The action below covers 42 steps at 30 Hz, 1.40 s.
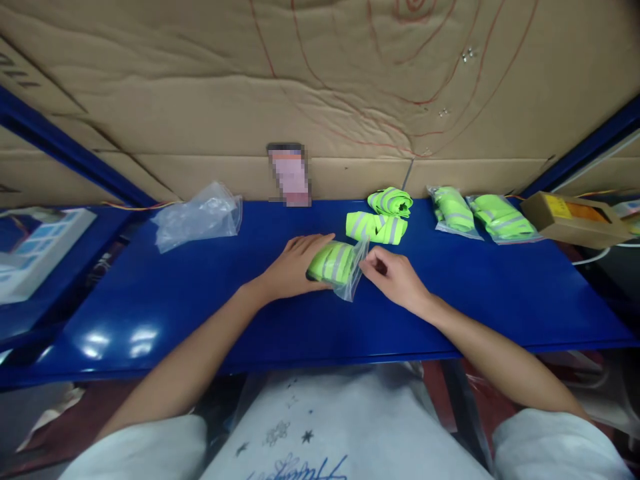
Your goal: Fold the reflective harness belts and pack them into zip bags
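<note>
The left hand is partly open, grasping a clear plastic zip bag above the blue tabletop and covering its left end; the right hand, fingers curled, pinches the bag's right edge. Inside lies a lime-yellow reflective band roll. Two filled clear bags lie rightward, near a brown cardboard box. Two loose lime-yellow rolls lie just behind; crumpled clear plastic bags lie leftward.

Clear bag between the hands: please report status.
Left hand gripping clear bag, green roll inside. Right hand at bag's loose end, pinch unclear. Two loose rolls just beyond, not blocking.
</note>
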Each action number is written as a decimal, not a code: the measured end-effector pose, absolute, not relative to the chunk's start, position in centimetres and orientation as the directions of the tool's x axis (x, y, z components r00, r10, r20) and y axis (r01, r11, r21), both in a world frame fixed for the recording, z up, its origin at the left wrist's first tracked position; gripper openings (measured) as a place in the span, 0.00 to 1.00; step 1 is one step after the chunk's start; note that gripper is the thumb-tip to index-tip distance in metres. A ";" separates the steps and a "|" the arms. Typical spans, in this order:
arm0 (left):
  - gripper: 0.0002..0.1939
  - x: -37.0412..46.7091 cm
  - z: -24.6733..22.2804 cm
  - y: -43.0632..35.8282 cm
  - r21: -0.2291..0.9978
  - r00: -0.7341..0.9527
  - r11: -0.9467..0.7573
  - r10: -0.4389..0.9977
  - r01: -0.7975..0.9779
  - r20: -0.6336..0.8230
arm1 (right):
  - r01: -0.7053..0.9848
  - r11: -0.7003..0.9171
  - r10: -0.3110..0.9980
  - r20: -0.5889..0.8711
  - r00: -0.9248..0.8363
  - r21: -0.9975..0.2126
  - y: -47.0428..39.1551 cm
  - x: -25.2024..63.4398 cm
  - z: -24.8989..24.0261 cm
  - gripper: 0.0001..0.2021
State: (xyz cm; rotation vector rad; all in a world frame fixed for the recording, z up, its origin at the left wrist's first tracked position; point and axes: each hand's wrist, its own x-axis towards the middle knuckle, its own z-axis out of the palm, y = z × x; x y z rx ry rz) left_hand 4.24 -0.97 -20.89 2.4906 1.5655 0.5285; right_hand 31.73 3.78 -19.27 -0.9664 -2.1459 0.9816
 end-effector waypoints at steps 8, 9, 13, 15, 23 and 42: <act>0.42 5.3 -22.0 -1.4 0.237 0.278 -0.459 0.796 0.856 0.538 | 0.407 0.534 0.789 0.264 -0.555 -0.741 3.6 32.2 -18.6 0.10; 0.40 5.4 -21.9 -1.6 0.221 0.269 -0.457 0.779 0.861 0.566 | 0.388 0.542 0.783 0.279 -0.556 -0.746 3.8 32.2 -18.7 0.10; 0.36 6.3 -21.7 -2.0 0.187 0.224 -0.423 0.747 0.886 0.626 | 0.257 0.569 0.745 0.357 -0.563 -0.781 4.2 32.2 -18.9 0.06; 0.36 6.8 -21.8 -2.2 0.204 0.182 -0.397 0.741 0.895 0.646 | 0.213 0.581 0.731 0.389 -0.560 -0.785 4.3 32.1 -19.1 0.05; 0.37 7.6 -22.0 -2.6 0.221 0.124 -0.382 0.699 0.897 0.705 | 0.242 0.625 0.700 0.395 -0.595 -0.742 5.3 32.4 -19.5 0.08; 0.42 8.2 -22.7 -2.9 0.249 0.095 -0.349 0.730 0.904 0.677 | 0.189 0.367 0.824 0.225 -0.520 -0.911 3.6 30.9 -20.6 0.14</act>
